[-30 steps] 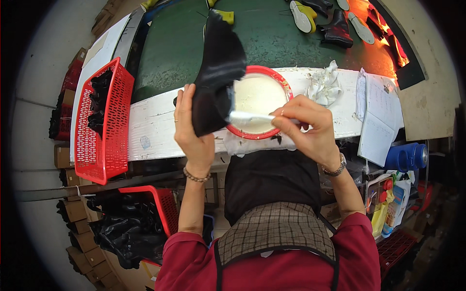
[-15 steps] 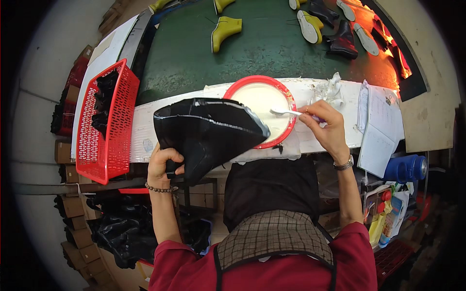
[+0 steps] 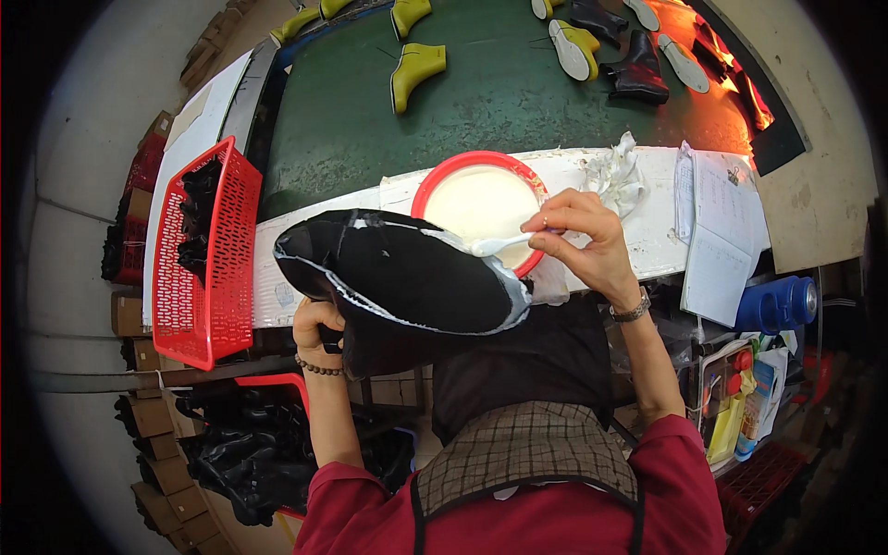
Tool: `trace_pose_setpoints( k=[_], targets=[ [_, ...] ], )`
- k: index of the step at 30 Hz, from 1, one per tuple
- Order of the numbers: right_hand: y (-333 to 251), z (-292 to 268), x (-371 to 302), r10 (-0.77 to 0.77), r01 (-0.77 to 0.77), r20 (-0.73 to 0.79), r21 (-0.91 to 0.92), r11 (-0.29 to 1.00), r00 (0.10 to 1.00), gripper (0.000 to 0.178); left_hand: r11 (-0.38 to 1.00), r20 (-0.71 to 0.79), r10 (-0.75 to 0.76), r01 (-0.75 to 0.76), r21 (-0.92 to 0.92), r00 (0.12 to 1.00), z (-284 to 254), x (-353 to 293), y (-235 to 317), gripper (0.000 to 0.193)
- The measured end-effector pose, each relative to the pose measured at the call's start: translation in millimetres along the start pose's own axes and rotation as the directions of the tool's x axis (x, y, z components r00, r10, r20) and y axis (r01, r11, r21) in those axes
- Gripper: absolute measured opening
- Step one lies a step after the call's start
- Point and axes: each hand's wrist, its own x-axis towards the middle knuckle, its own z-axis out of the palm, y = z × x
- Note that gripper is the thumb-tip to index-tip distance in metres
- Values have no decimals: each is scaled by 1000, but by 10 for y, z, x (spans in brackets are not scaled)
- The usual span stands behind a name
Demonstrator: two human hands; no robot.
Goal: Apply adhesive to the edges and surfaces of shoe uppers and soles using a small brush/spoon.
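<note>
My left hand (image 3: 317, 328) is closed on a black boot (image 3: 416, 277), gripping it from below at its left end. The boot's underside is turned up, and a white coating runs along much of its edge, thickest at the right end. My right hand (image 3: 590, 245) pinches the handle of a white toothbrush (image 3: 499, 244). The brush's head touches the boot's upper right edge. Behind the boot stands a red-rimmed bowl (image 3: 481, 158) of creamy white liquid (image 3: 479, 199); the boot hides the near left part of it.
Yellow boots (image 3: 418, 72) and dark boots (image 3: 638, 74) lie on the green conveyor belt (image 3: 342, 120) ahead. A red basket (image 3: 231, 250) stands at left. To the right are a crumpled white cloth (image 3: 618, 180), an open notebook (image 3: 726, 231) and a blue bottle (image 3: 775, 305).
The boot has tilted so its underside faces up more, and it has come slightly nearer. My right hand has moved left and nearer, bringing the toothbrush from over the bowl onto the boot's edge.
</note>
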Motion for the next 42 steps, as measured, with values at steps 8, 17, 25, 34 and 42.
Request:
trace_pose_setpoints(
  k=[8,17,25,34,42],
  targets=[
    [239,-170,-128,62,-75,-46,-386,919,997,14,993,197,-80,62,99,977,53,-54,170,46],
    [-125,-143,93,-40,36,-154,-30,999,987,16,957,211,-254,215,193,944,283,-53,28,63],
    [-157,15,204,-93,89,-74,-59,994,993,18,977,246,-212,215,16,946,460,-87,24,21],
    [-145,-94,126,-7,1,-110,-54,999,994,12,943,273,-271,197,269,923,516,-46,112,56],
    [-263,-174,413,-126,134,59,-172,976,990,11,842,161,-373,260,473,914,714,-110,56,55]
  ],
)
